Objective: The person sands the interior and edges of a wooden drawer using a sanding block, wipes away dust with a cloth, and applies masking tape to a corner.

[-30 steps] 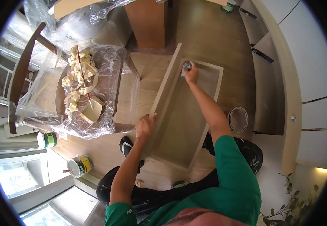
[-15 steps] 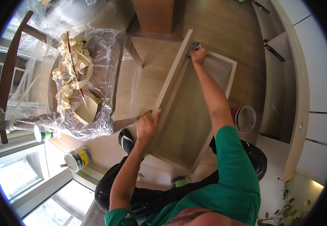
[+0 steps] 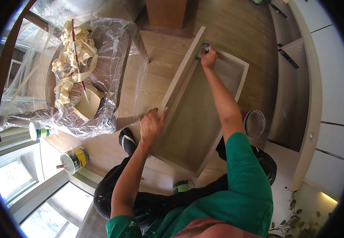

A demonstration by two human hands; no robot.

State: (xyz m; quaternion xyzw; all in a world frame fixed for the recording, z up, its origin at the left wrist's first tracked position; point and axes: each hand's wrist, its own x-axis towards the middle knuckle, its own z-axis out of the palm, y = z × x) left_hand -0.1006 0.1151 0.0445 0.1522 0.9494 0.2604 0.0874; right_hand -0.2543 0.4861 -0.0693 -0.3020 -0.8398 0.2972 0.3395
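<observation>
A beige drawer point(image 3: 196, 119) lies on the floor before me, its long front panel point(image 3: 184, 70) along the left side. My left hand point(image 3: 151, 126) grips the top edge of that panel near its close end, thumb on the inner side and fingers over the outside. At the drawer's far end, my right hand point(image 3: 209, 59) is closed around a small dark grey block-like tool point(image 3: 205, 48). The tool sits against the inside of the front panel by the far corner; its exact kind is partly hidden by my fingers.
To the left, a plastic-wrapped chair point(image 3: 120, 71) carries crumpled masking tape point(image 3: 76, 51), a red-handled paintbrush point(image 3: 74, 45) and a bent sheet point(image 3: 88, 105). Paint cans stand at the lower left point(image 3: 74, 160) and right of my arm point(image 3: 254, 123). A cabinet point(image 3: 291, 99) with drawer openings lines the right.
My right hand and its tool have shifted only slightly at the far corner. The whole view has moved a little; my left hand keeps its hold on the drawer's panel.
</observation>
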